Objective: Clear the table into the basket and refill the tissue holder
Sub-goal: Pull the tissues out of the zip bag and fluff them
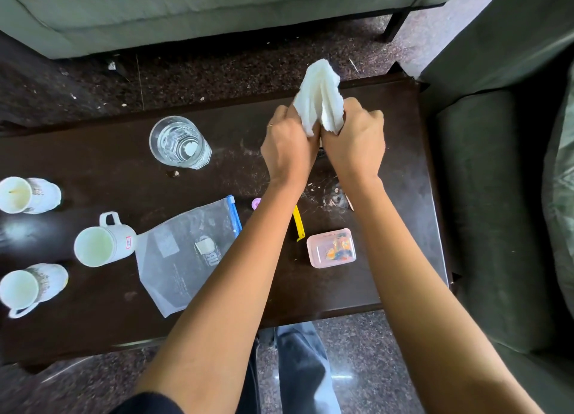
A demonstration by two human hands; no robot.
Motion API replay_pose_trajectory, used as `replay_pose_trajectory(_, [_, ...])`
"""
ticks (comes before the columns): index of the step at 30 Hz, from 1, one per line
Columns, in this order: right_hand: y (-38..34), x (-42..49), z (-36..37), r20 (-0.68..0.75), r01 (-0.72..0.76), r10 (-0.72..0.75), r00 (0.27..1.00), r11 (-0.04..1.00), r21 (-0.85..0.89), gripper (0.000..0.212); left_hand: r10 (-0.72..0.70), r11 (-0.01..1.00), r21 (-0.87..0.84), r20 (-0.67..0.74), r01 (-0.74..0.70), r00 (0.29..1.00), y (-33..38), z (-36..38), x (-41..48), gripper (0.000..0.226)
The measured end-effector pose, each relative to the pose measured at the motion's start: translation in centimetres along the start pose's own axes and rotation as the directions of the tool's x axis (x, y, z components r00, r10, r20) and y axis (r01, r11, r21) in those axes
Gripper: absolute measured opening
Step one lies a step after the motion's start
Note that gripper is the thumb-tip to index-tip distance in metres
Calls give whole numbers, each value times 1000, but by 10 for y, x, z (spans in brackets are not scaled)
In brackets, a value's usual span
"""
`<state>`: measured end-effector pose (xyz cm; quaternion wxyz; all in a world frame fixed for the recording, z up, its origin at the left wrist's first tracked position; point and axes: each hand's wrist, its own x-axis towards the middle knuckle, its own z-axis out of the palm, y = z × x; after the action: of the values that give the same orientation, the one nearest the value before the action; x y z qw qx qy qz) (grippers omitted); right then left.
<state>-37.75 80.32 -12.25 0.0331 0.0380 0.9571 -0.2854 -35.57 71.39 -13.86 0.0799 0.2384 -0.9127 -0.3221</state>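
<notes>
**Both hands clamped on the tissue wad**

My left hand [287, 152] and right hand [354, 146] meet in one closed grip on the tissues [320, 100]; the soft, crinkled white folds fan upward past my knuckles, above the dark scuffed table [93, 320]. Nearer me lie a frosted zip bag [183, 258], a pink lidded box [331, 248] and a ribbed clear glass [178, 142].

On the table [93, 326], three mugs [104, 246] stand at the frame's left, a glass [178, 143] upper centre, a zip bag [183, 252] centre, a small box [330, 247] to its right.
</notes>
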Motion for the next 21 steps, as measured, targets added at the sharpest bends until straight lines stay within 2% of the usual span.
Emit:
replay_pose_trajectory(2, [1, 2, -2, -92, 20, -28, 995, 997, -80, 26, -17, 999, -37, -58, 15, 998, -3, -1, -1, 39])
replay_pose_trajectory(4, [3, 4, 0, -136, 18, -36, 990, 992, -128, 35, -6, 1000, -27, -77, 4, 997, -4, -2, -1, 39])
replay_pose_trajectory(7, [5, 5, 7, -38, -21, 13, 999, 979, -205, 48, 24, 998, 63, 2, -25, 1000, -4, 2, 1, 32])
replay_pose_trajectory(15, [5, 7, 14, 145, -124, 159, 977, 967, -223, 30, 45, 971, 229, 103, -68, 994, -5, 9, 5, 39])
replay_pose_trajectory(17, [5, 6, 11, 158, -127, 158, 975, 973, -190, 27, 60, 976, 208, 53, -70, 997, -5, 7, 3, 39])
replay_pose_trajectory(21, [5, 0, 4, 100, -103, 111, 989, 991, -83, 31, 90, 989, 121, -68, -82, 994, -8, 3, -4, 37])
